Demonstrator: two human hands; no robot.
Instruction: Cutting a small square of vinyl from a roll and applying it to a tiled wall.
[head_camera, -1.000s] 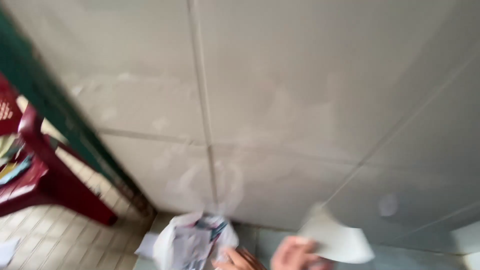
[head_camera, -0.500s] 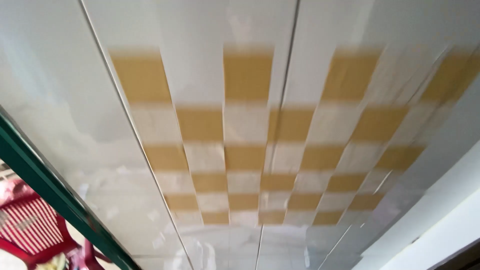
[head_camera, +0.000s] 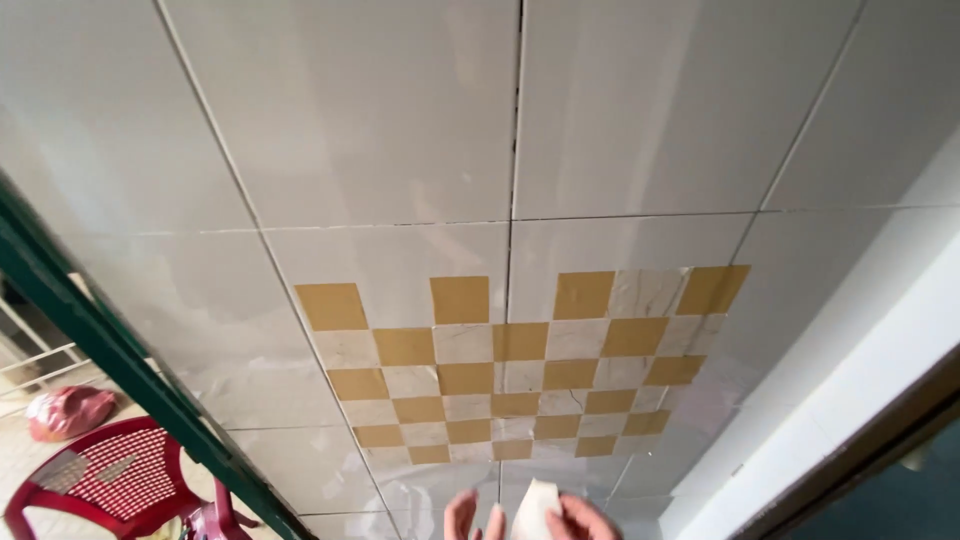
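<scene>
The small white folded piece of paper or cloth (head_camera: 535, 508) sits at the very bottom edge of the view, just under the checkered patch. Its long axis runs roughly up and down, leaning a bit right, with the upper end pointing at the wall pattern. It's cut off by the frame, so I can't say for sure what material it is. The right hand (head_camera: 583, 518) has its fingers closed on the right side of it. The left hand (head_camera: 472, 516) is just beside it on the left, fingers loose and spread, not gripping anything.

Behind them is a glossy white tiled wall (head_camera: 400, 130) with a tan-and-cream checkerboard tile patch (head_camera: 520, 365). Lower left there's a dark green frame bar (head_camera: 120, 355), a red plastic chair (head_camera: 100, 480) and a pink bag (head_camera: 68, 412).

Half a second ago no hands or paper were in view, and the checker patch sat higher up.
</scene>
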